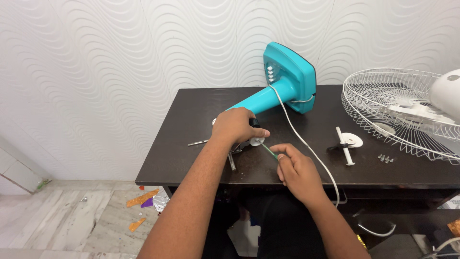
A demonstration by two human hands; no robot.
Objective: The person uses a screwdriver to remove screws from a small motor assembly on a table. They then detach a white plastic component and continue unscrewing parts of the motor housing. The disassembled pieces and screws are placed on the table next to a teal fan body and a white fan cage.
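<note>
A turquoise fan stand [287, 84] lies on its side on the dark table [191, 115], base toward the wall. My left hand [235, 127] grips the near end of the stand's neck, where a small white part [257, 141] shows. My right hand [297, 170] holds a thin green-handled screwdriver [269, 151], its tip pointing at that white part. A white power cord [306, 144] runs from the base across the table and over the front edge.
A white wire fan guard [383, 110] with the white motor housing [448, 93] lies at the right. A white shaft piece with a disc [348, 144] and small screws [385, 158] lie nearby. Metal tools [198, 142] rest left of my hand. Scraps litter the tiled floor [143, 199].
</note>
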